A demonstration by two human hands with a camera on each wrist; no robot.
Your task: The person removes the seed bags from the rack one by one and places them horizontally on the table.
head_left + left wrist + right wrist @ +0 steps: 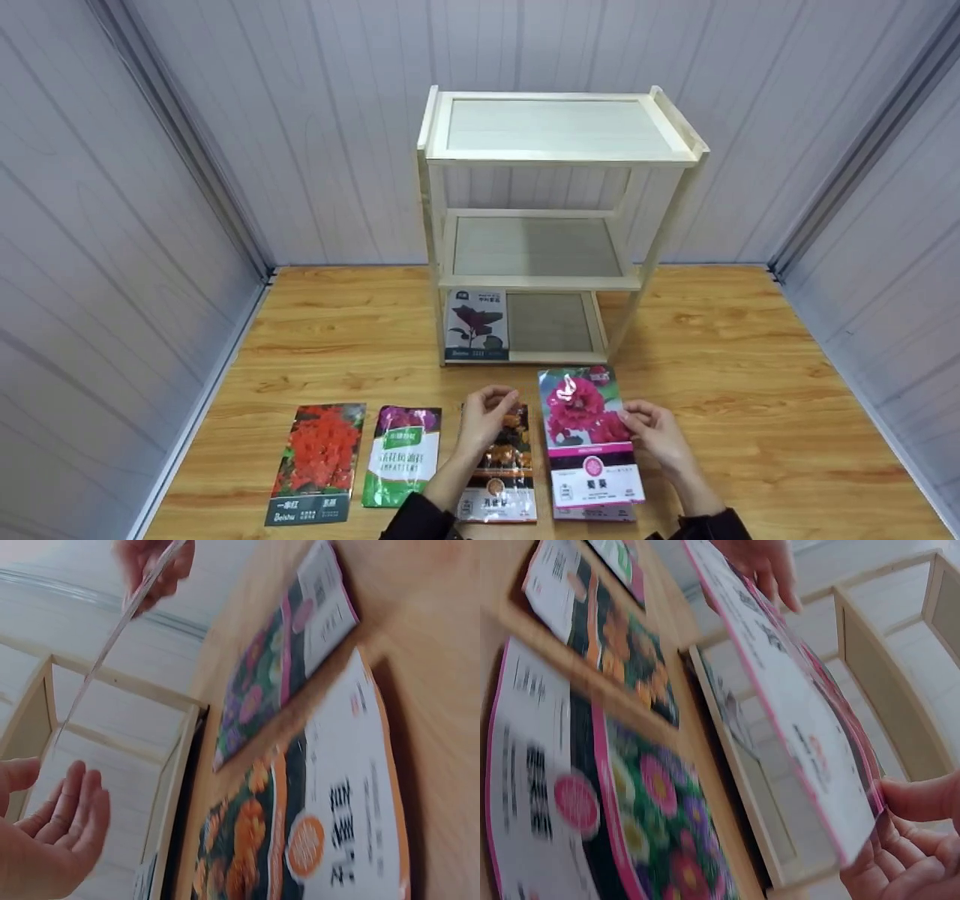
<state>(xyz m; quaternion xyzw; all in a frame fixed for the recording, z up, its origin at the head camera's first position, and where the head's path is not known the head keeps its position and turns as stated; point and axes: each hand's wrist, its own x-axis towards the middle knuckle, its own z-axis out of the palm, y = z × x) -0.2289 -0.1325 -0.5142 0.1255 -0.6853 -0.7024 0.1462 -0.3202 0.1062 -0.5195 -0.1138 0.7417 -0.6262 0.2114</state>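
My right hand [658,436] pinches the right edge of a seed packet with magenta flowers [585,427], thumb on its front. This packet is raised off the table and tilted in the right wrist view. Beneath it lies another pink-edged flower seed packet [577,802], mostly covered in the head view. My left hand [484,420] hovers above an orange flower seed packet [496,491], its thumb and fingers apart with nothing between them. In the left wrist view, the left hand [56,836] is near the far edge of the raised packet [112,637].
A pale three-tier wooden shelf [540,282] stands behind the packets. On its bottom tier, at the left, lies a dark-flowered seed packet [477,326]. Left of my hands are a green-and-white seed packet [403,457] and a red-flowered one [316,457]. Panelled walls [345,135] enclose the wooden table.
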